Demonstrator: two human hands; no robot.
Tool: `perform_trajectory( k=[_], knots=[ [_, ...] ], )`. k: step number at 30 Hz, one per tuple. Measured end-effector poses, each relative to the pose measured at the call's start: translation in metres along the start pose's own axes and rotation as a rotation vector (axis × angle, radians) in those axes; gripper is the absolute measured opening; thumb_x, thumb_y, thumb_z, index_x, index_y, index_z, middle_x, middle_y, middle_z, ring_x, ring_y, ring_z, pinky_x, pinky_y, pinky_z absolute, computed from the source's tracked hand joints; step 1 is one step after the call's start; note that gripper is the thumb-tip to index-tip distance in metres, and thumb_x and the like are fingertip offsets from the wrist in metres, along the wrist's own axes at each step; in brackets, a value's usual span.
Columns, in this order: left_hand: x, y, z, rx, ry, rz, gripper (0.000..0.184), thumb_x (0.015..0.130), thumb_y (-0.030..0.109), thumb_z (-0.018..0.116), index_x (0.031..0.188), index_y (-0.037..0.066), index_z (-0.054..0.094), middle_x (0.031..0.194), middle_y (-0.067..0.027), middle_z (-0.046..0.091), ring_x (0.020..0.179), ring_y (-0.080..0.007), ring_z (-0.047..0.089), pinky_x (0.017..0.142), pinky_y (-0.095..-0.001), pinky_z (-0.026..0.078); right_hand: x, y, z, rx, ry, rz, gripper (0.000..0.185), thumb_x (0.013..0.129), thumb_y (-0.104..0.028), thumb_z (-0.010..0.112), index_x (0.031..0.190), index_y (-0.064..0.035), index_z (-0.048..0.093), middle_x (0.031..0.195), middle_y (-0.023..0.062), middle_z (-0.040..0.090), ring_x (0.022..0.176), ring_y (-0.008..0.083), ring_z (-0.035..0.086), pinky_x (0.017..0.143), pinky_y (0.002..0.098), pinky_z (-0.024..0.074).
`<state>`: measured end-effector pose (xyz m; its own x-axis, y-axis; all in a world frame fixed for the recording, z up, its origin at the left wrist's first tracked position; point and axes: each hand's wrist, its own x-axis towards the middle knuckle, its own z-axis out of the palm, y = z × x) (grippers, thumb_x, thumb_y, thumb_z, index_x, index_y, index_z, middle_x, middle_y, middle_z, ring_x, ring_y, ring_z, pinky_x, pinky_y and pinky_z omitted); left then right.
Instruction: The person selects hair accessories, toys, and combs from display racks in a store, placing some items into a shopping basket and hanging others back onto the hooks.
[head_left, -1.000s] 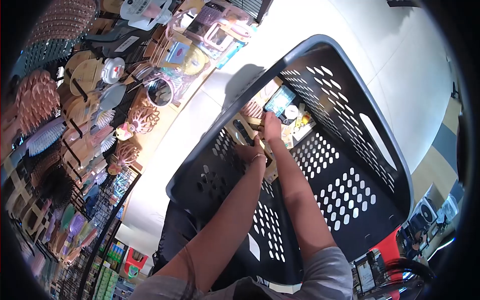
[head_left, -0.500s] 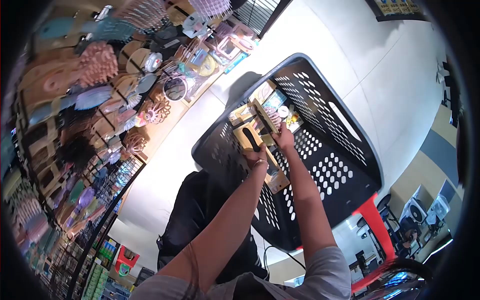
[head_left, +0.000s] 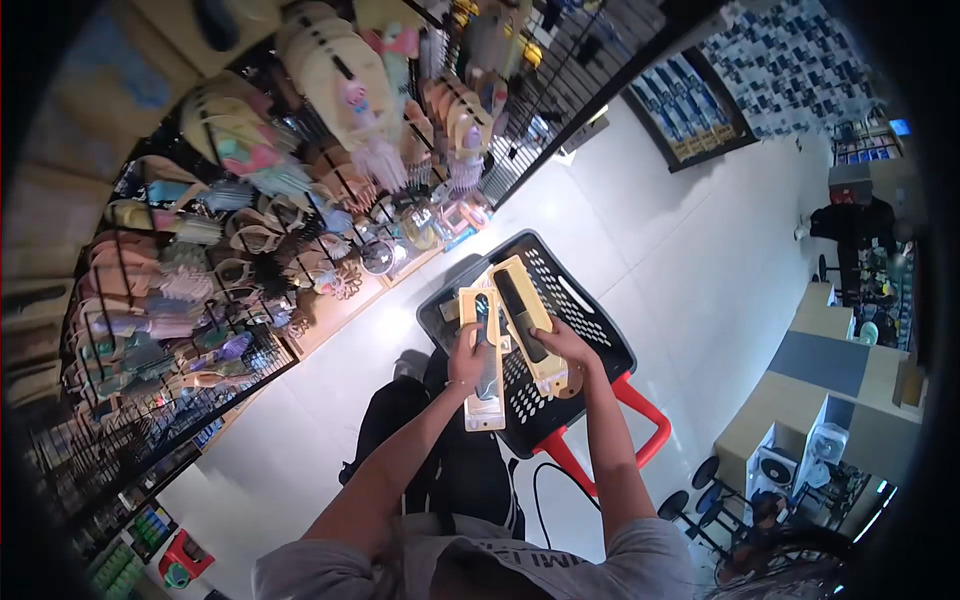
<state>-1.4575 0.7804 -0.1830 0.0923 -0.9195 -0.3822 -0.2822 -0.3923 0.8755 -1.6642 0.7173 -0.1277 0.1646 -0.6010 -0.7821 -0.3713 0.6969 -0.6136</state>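
Observation:
My left hand (head_left: pixel 467 355) is closed on the edge of a packaged comb (head_left: pixel 487 378), a dark comb on a narrow cream card. In my right hand (head_left: pixel 566 347) is a second carded packet (head_left: pixel 516 290); it holds a long dark comb or brush, its exact kind unclear. Both packets are tilted side by side above the black shopping basket (head_left: pixel 618 345), which has oval holes in its walls. The cards and my hands hide much of the basket's inside.
A rack of hairbrushes (head_left: pixel 375 165), combs and hair accessories stands along the left, above a wooden ledge (head_left: pixel 335 325). The basket's red handle (head_left: pixel 660 430) sticks out at its near right side. Pale floor tiles (head_left: pixel 640 250) lie beyond. Counters (head_left: pixel 790 385) stand at the far right.
Both hands have lifted the carded packets up from inside the basket and turned them face up, spread apart. My view has risen and shifted, so more of the rack and floor shows.

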Motion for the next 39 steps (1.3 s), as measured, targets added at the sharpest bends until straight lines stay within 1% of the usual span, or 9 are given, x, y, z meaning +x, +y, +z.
perform_trajectory(
  k=[4,12,14,16,18,21,28,33,39],
  knots=[
    [-0.008,0.055,-0.078,-0.127,0.07,0.156,0.021,0.079,0.012,0.054,0.1,0.015,0.052,0.095,-0.0123,0.054,0.091,-0.0292,0.052,0.077,-0.0326,0.04,-0.056,-0.066,0.028,0.032,-0.128,-0.114,0.05,0.083,-0.024,0.055,0.122,0.002,0.037,0.108,0.0076,0.053,0.096,0.0113,0.049,0.083,0.0246,0.0398],
    [-0.08,0.151,-0.223,-0.2,0.232,0.212,0.016,0.085,0.014,0.048,0.097,0.008,0.058,0.088,-0.0068,0.053,0.086,-0.0182,0.051,0.078,-0.025,0.038,-0.149,-0.194,0.163,0.115,-0.334,-0.353,0.046,0.084,-0.021,0.055,0.122,-0.0011,0.039,0.11,0.0047,0.05,0.099,0.0105,0.046,0.084,0.0247,0.0379],
    [-0.105,0.167,-0.249,-0.889,0.248,0.075,0.026,0.09,0.02,0.041,0.104,0.001,0.051,0.095,-0.006,0.052,0.092,-0.0148,0.049,0.083,-0.024,0.036,-0.164,-0.214,0.199,0.016,-0.388,-0.497,0.053,0.081,-0.022,0.058,0.124,-0.001,0.035,0.111,0.0066,0.049,0.102,0.013,0.044,0.086,0.0267,0.0358],
    [-0.133,0.182,-0.276,-0.946,0.28,0.058,0.035,0.092,0.024,0.036,0.116,-0.001,0.038,0.106,-0.0072,0.049,0.098,-0.0142,0.046,0.089,-0.0256,0.034,-0.181,-0.226,0.231,-0.015,-0.38,-0.483,0.059,0.079,-0.021,0.059,0.127,-0.0007,0.031,0.115,0.0089,0.047,0.105,0.0153,0.044,0.089,0.0281,0.0337],
    [-0.151,0.193,-0.296,-1.008,0.386,0.056,0.033,0.092,0.024,0.036,0.113,-0.002,0.042,0.105,-0.0082,0.048,0.098,-0.0154,0.045,0.089,-0.026,0.033,-0.186,-0.229,0.26,-0.104,-0.315,-0.634,0.055,0.08,-0.022,0.056,0.125,-0.0006,0.035,0.109,0.0063,0.047,0.097,0.0144,0.045,0.082,0.029,0.0374],
    [-0.15,0.156,-0.314,-0.568,0.458,0.225,0.034,0.092,0.024,0.037,0.11,-0.003,0.045,0.105,-0.0095,0.047,0.1,-0.0162,0.044,0.089,-0.026,0.032,-0.194,-0.235,0.287,-0.121,-0.343,-0.624,0.052,0.081,-0.024,0.056,0.123,0.0001,0.037,0.109,0.0072,0.047,0.1,0.0148,0.044,0.085,0.0288,0.0363],
    [-0.142,0.166,-0.339,-0.483,0.602,0.204,0.034,0.093,0.029,0.032,0.087,0.0,0.048,0.088,-0.0069,0.047,0.085,-0.0167,0.043,0.08,-0.0275,0.034,-0.198,-0.244,0.324,0.081,-0.285,-0.893,0.05,0.085,-0.015,0.051,0.123,-0.0044,0.022,0.107,0.0083,0.042,0.098,0.0138,0.042,0.085,0.0283,0.0348],
    [-0.138,0.187,-0.344,-0.808,0.575,0.235,0.033,0.093,0.032,0.033,0.1,0.004,0.05,0.088,-0.0033,0.053,0.079,-0.009,0.05,0.072,-0.0225,0.042,-0.203,-0.262,0.328,0.184,-0.228,-0.807,0.034,0.087,-0.02,0.051,0.111,-0.002,0.035,0.097,0.0077,0.047,0.088,0.0118,0.045,0.078,0.0253,0.0376],
    [-0.133,0.181,-0.337,-1.067,0.449,0.167,0.034,0.093,0.03,0.035,0.11,0.003,0.047,0.1,-0.0041,0.053,0.088,-0.0093,0.05,0.077,-0.0226,0.041,-0.195,-0.26,0.315,-0.016,-0.25,-0.831,0.037,0.087,-0.015,0.05,0.119,-0.0015,0.036,0.104,0.0064,0.049,0.094,0.0113,0.046,0.081,0.0256,0.0379]
  ],
)
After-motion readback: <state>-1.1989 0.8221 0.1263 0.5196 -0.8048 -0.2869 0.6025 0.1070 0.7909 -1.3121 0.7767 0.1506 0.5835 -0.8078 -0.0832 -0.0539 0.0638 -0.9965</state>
